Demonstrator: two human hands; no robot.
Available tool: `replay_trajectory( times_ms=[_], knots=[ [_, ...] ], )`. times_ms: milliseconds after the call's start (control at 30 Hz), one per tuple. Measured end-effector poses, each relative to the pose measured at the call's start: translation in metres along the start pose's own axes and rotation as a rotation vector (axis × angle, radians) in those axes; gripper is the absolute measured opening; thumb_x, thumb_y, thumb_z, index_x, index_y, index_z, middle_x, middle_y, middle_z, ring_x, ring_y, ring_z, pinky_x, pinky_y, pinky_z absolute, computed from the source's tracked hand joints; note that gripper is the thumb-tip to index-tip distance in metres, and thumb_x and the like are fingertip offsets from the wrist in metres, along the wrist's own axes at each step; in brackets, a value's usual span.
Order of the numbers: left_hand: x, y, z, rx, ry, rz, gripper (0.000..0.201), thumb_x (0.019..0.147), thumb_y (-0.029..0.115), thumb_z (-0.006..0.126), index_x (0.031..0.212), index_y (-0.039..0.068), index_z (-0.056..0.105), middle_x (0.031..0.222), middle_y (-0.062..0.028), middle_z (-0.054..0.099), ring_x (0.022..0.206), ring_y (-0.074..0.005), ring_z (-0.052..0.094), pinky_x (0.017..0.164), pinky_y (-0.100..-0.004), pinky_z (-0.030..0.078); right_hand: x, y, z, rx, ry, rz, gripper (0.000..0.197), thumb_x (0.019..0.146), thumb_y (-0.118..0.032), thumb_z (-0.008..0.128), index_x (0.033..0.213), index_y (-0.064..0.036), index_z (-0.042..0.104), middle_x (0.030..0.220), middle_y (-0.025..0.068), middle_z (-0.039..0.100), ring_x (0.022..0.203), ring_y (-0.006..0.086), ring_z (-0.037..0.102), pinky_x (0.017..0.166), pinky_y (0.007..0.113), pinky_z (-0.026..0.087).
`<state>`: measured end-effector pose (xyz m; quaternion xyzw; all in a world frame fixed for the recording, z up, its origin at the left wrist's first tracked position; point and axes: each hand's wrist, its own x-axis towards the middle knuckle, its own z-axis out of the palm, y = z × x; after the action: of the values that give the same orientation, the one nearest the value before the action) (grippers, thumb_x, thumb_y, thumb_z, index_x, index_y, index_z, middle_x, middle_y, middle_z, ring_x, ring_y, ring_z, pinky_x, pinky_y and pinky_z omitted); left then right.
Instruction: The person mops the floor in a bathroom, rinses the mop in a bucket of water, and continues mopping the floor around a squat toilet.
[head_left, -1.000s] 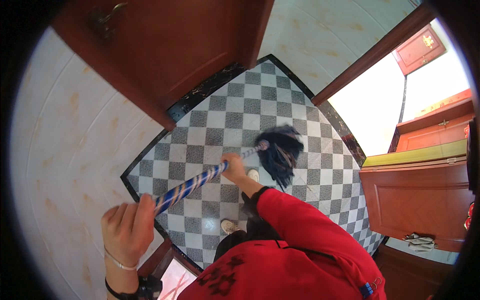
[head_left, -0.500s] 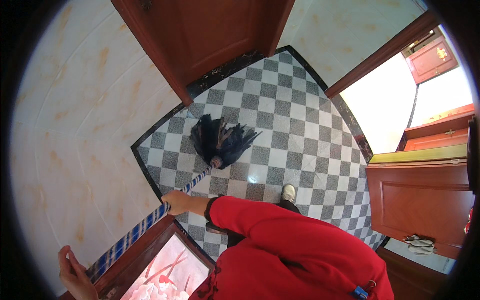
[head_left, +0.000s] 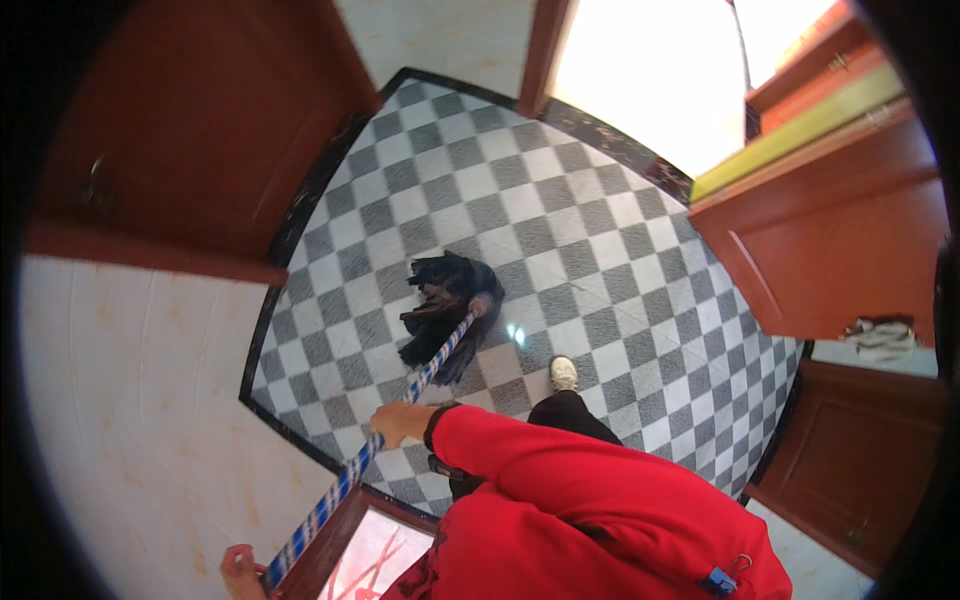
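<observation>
The right hand [head_left: 402,422], just left of the frame's lower centre, has its grip closed around the blue-and-white striped handle [head_left: 340,492] of a mop [head_left: 430,371]. At the lower left, close to the bottom edge, the left hand [head_left: 240,572] is at the handle's upper end with its fingers partly curled; whether this grip closes on the handle I cannot tell. The handle slants from there up to the middle of the frame, where the dark, stringy mop head [head_left: 432,318] lies on the grey-and-white checkered floor [head_left: 605,250], its strands spread mostly to the left and below. A light shoe [head_left: 564,373] stands to the right of and below the mop head. A red sleeve [head_left: 500,440] runs from the right hand toward the lower right, where a blue clip [head_left: 718,580] sits on the red clothing. A reddish-brown door [head_left: 200,130] fills the upper left; another door panel [head_left: 830,240], at the right, has a pale cloth [head_left: 882,337] at its lower edge.
</observation>
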<state>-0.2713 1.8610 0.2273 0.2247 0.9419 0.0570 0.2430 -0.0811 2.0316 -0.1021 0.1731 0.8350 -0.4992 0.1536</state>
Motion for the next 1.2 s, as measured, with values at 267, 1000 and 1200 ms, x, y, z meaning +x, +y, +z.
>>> replay_trajectory(
  times_ms=[267, 1000, 1200],
  knots=[
    [-0.032, 0.258, 0.158, -0.165, -0.060, 0.670, 0.014, 0.080, 0.014, 0.050, 0.077, 0.001, 0.051, 0.049, -0.0027, 0.046, 0.044, -0.0083, 0.044, 0.040, -0.0239, 0.034, -0.207, 0.211, -0.092, 0.048, 0.711, 0.296, 0.032, 0.050, -0.013, 0.060, 0.081, -0.0070, 0.059, 0.074, 0.0153, 0.059, 0.074, 0.0315, 0.057, 0.066, 0.038, 0.045],
    [-0.338, 0.539, 0.403, -0.072, -0.344, 2.109, 0.016, 0.076, 0.017, 0.050, 0.066, 0.007, 0.044, 0.050, -0.0077, 0.050, 0.044, -0.0251, 0.052, 0.041, -0.0334, 0.041, -0.573, 0.296, 0.126, 0.312, 1.782, 1.175, 0.019, 0.055, -0.007, 0.061, 0.064, -0.0049, 0.044, 0.059, 0.0131, 0.050, 0.059, 0.0321, 0.052, 0.053, 0.035, 0.040],
    [-0.305, 0.531, 0.389, -0.296, -0.471, 1.866, 0.014, 0.075, 0.019, 0.054, 0.081, 0.007, 0.054, 0.051, -0.0052, 0.052, 0.039, -0.0176, 0.050, 0.037, -0.0272, 0.038, -0.532, 0.274, 0.130, 0.528, 1.671, 1.237, 0.028, 0.056, -0.020, 0.069, 0.068, -0.0057, 0.049, 0.064, 0.0115, 0.055, 0.063, 0.0282, 0.056, 0.057, 0.035, 0.043]
  ],
)
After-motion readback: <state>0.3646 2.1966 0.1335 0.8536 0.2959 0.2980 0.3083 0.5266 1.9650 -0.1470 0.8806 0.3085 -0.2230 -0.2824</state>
